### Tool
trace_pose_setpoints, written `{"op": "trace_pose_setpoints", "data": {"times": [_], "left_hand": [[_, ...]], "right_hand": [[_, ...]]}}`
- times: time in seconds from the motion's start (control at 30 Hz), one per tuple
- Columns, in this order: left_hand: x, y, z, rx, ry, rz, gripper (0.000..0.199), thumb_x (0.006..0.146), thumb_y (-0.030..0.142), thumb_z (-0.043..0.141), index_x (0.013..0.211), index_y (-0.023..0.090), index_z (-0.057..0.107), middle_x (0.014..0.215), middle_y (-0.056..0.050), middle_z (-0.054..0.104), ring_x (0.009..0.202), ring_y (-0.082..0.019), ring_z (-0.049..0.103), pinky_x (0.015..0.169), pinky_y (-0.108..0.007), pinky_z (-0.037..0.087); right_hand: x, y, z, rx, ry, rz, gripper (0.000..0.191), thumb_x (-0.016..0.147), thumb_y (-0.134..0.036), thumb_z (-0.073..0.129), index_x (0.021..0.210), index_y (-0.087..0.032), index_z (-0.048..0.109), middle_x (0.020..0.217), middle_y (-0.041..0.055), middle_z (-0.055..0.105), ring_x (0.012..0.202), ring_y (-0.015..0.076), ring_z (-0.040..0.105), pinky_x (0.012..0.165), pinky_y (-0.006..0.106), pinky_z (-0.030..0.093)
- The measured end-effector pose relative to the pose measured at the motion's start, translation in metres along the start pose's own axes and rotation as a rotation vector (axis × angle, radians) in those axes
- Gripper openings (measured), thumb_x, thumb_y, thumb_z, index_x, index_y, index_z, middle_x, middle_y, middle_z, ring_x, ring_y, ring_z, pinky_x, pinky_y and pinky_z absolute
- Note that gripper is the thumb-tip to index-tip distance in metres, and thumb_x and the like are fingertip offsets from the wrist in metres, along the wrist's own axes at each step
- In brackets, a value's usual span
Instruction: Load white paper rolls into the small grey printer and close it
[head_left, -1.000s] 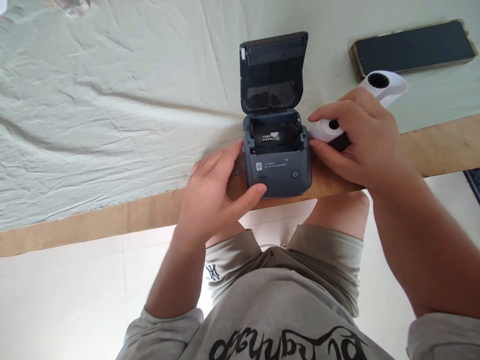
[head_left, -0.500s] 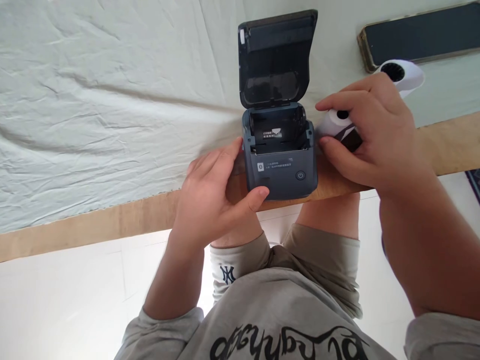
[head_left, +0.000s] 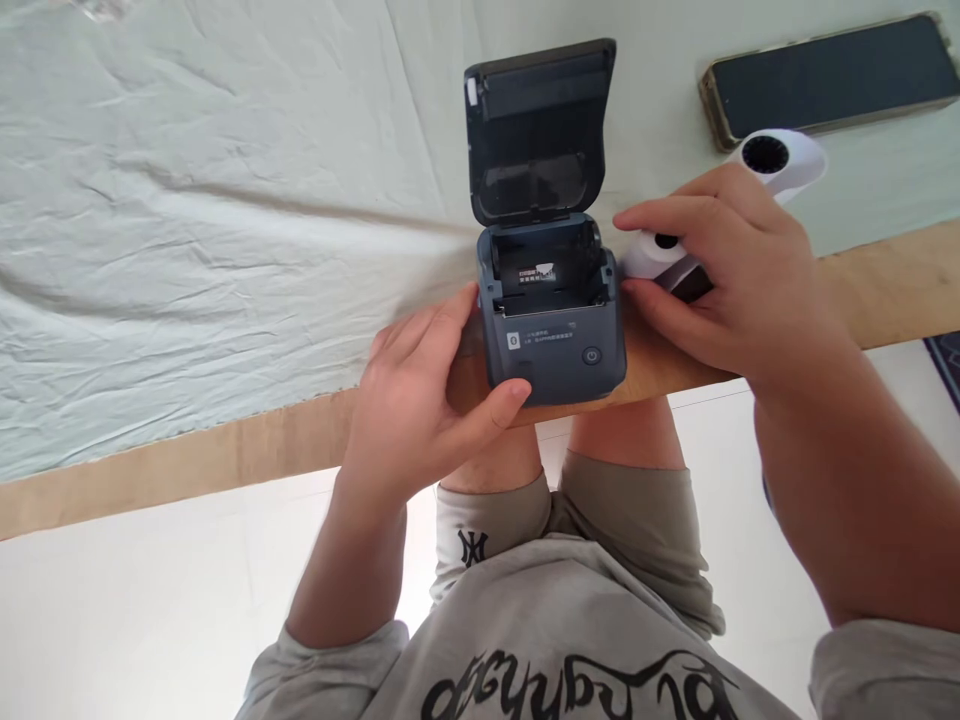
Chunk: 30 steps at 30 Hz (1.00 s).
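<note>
A dark blue-grey label printer [head_left: 551, 365] stands at the table's front edge with its black lid [head_left: 536, 140] raised. Its paper bay [head_left: 547, 262] shows a small printed sticker and no roll inside. My left hand [head_left: 420, 400] grips the printer's left side, fingers along the side and thumb at the lower front. Just right of the printer, my right hand [head_left: 739, 270] has its thumb and index finger around a small white roll [head_left: 646, 258] with a dark core. Part of that roll is hidden by the hand. Behind the right hand lies another white roll [head_left: 806, 160] with a black core.
A phone [head_left: 832, 80] with a dark screen lies at the back right. Wrinkled pale green cloth [head_left: 225, 250] covers the table, leaving a wooden front edge [head_left: 187, 465] bare. Something shiny [head_left: 105, 8] is cut off at the upper left.
The whole view has shifted slightly, so the printer, phone and rolls sit a little lower and further left. Both hands keep the same hold.
</note>
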<state>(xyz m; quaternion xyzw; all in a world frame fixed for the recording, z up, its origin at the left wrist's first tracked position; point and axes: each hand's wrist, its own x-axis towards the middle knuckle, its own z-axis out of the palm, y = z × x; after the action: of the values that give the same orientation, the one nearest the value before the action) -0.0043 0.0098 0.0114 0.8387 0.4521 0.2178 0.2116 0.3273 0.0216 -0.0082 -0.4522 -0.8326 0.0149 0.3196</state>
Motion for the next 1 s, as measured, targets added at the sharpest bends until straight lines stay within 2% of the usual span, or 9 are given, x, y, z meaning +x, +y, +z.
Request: {"op": "trace_pose_setpoints", "data": {"times": [0.17, 0.27, 0.3, 0.37, 0.47, 0.63, 0.77, 0.87, 1.0], "left_hand": [[0.000, -0.001, -0.002, -0.005, -0.007, 0.004, 0.074, 0.112, 0.069, 0.059, 0.165, 0.018, 0.063, 0.150, -0.016, 0.081, 0.137, -0.039, 0.079, 0.121, -0.060, 0.062], [0.000, -0.001, -0.002, 0.000, -0.010, 0.010, 0.075, 0.112, 0.069, 0.057, 0.166, 0.018, 0.062, 0.149, -0.016, 0.081, 0.136, -0.039, 0.078, 0.122, -0.059, 0.061], [0.000, -0.002, -0.002, 0.001, -0.011, 0.013, 0.075, 0.112, 0.070, 0.056, 0.166, 0.018, 0.062, 0.149, -0.016, 0.081, 0.136, -0.039, 0.078, 0.122, -0.058, 0.061], [0.000, -0.002, -0.002, 0.002, -0.014, 0.019, 0.076, 0.113, 0.072, 0.055, 0.167, 0.019, 0.061, 0.150, -0.016, 0.080, 0.137, -0.038, 0.078, 0.123, -0.057, 0.061], [0.000, -0.002, -0.002, 0.006, -0.017, 0.011, 0.077, 0.112, 0.072, 0.056, 0.167, 0.019, 0.060, 0.153, -0.017, 0.079, 0.138, -0.039, 0.077, 0.123, -0.057, 0.061], [-0.001, -0.001, -0.003, 0.009, -0.041, -0.018, 0.075, 0.109, 0.070, 0.058, 0.168, 0.023, 0.059, 0.149, -0.014, 0.080, 0.134, -0.038, 0.078, 0.120, -0.057, 0.062], [0.000, -0.001, -0.002, -0.021, -0.027, -0.009, 0.074, 0.111, 0.075, 0.057, 0.167, 0.026, 0.060, 0.154, -0.013, 0.079, 0.139, -0.039, 0.077, 0.123, -0.061, 0.061], [0.001, -0.001, -0.002, -0.043, -0.027, -0.011, 0.076, 0.111, 0.079, 0.056, 0.167, 0.029, 0.060, 0.155, -0.012, 0.079, 0.140, -0.041, 0.077, 0.124, -0.065, 0.061], [0.001, 0.000, -0.006, -0.090, -0.030, -0.017, 0.071, 0.111, 0.074, 0.061, 0.165, 0.028, 0.062, 0.156, -0.011, 0.078, 0.142, -0.040, 0.076, 0.127, -0.066, 0.061]], "right_hand": [[-0.002, -0.005, 0.001, 0.071, 0.121, 0.075, 0.066, 0.099, -0.039, 0.080, 0.160, -0.037, 0.055, 0.131, 0.0071, 0.071, 0.107, 0.0138, 0.073, 0.088, 0.032, 0.065], [0.011, -0.023, -0.004, 0.186, 0.263, 0.105, 0.055, 0.097, -0.043, 0.081, 0.148, -0.030, 0.063, 0.131, 0.0062, 0.071, 0.099, 0.0106, 0.069, 0.079, 0.029, 0.058], [0.018, -0.030, -0.007, 0.200, 0.261, 0.110, 0.045, 0.099, -0.040, 0.078, 0.140, -0.027, 0.068, 0.130, 0.0051, 0.073, 0.101, 0.0107, 0.070, 0.082, 0.031, 0.058], [0.034, -0.044, -0.010, 0.132, 0.121, 0.027, 0.033, 0.103, -0.031, 0.068, 0.134, -0.024, 0.073, 0.128, 0.0016, 0.078, 0.111, 0.0125, 0.075, 0.098, 0.033, 0.062], [0.054, -0.054, -0.008, 0.054, 0.011, -0.105, 0.031, 0.105, -0.030, 0.058, 0.131, -0.028, 0.075, 0.116, -0.0031, 0.079, 0.104, 0.0118, 0.075, 0.091, 0.031, 0.063], [0.066, -0.050, 0.002, 0.024, -0.083, 0.194, 0.027, 0.098, -0.035, 0.062, 0.124, -0.029, 0.067, 0.118, -0.0048, 0.075, 0.095, 0.0118, 0.071, 0.092, 0.035, 0.062], [0.074, -0.048, 0.002, 0.065, -0.173, 0.177, 0.021, 0.101, -0.036, 0.054, 0.105, -0.024, 0.071, 0.098, -0.0038, 0.074, 0.084, 0.0120, 0.066, 0.098, 0.041, 0.060], [0.074, -0.050, -0.001, 0.090, -0.127, 0.179, 0.024, 0.102, -0.035, 0.054, 0.099, -0.023, 0.074, 0.097, -0.0032, 0.076, 0.088, 0.0139, 0.070, 0.096, 0.041, 0.059], [0.058, -0.060, -0.001, 0.103, 0.014, 0.078, 0.008, 0.099, -0.022, 0.064, 0.096, -0.023, 0.072, 0.105, -0.0042, 0.079, 0.098, 0.0127, 0.075, 0.086, 0.034, 0.060]]}}
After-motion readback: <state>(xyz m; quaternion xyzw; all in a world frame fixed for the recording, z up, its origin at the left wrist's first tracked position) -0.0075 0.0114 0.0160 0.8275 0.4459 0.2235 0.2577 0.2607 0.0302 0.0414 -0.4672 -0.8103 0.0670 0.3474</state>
